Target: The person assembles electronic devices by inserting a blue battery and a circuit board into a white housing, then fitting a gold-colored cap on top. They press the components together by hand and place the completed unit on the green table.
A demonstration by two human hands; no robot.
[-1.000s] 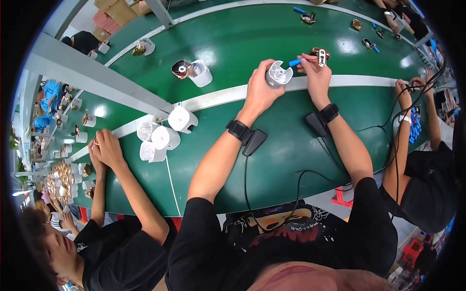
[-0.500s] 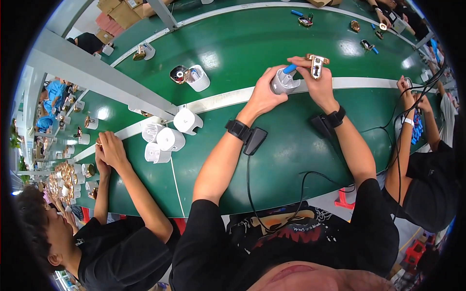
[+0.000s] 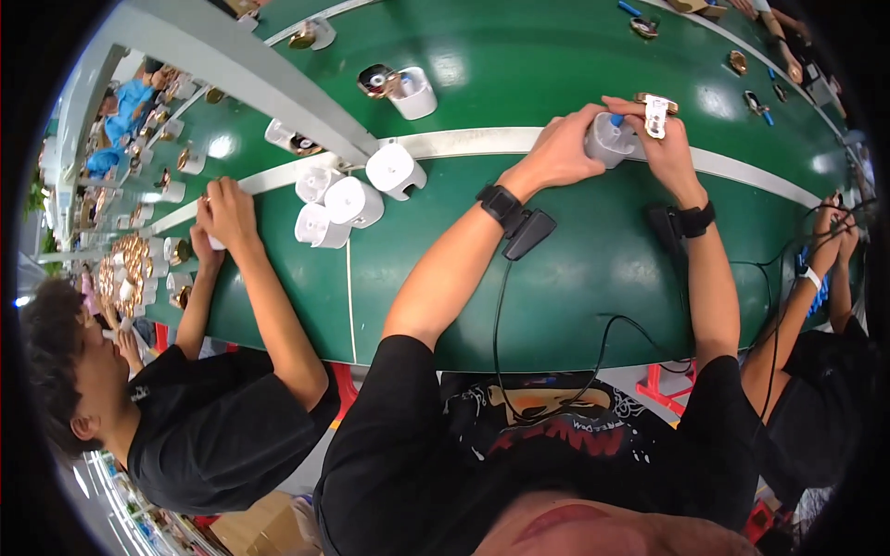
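Above the green table, my left hand (image 3: 562, 150) is wrapped round a white plastic cup-shaped housing (image 3: 607, 146). The end of a blue cylinder (image 3: 616, 120) shows at the housing's open top. Beside that rim is my right hand (image 3: 669, 159), its fingers closed on a gold-rimmed part with a white face (image 3: 656, 117). Its fingertips are close to the blue cylinder; whether they touch it I cannot tell. To the left of my arms, several white housings (image 3: 353, 201) stand in a cluster on the table.
A white divider strip (image 3: 473, 142) crosses the green table (image 3: 556, 296). Beyond it stands a housing with a gold part (image 3: 413, 95). A grey post (image 3: 269, 79) rises at left. Black cable (image 3: 501, 320) hangs from my wrist straps. Co-workers' hands (image 3: 225, 213) are at both sides.
The blue cylinder sits deeper in the housing, with less of it sticking out. The view has shifted, so my hands and the table things appear elsewhere in it.
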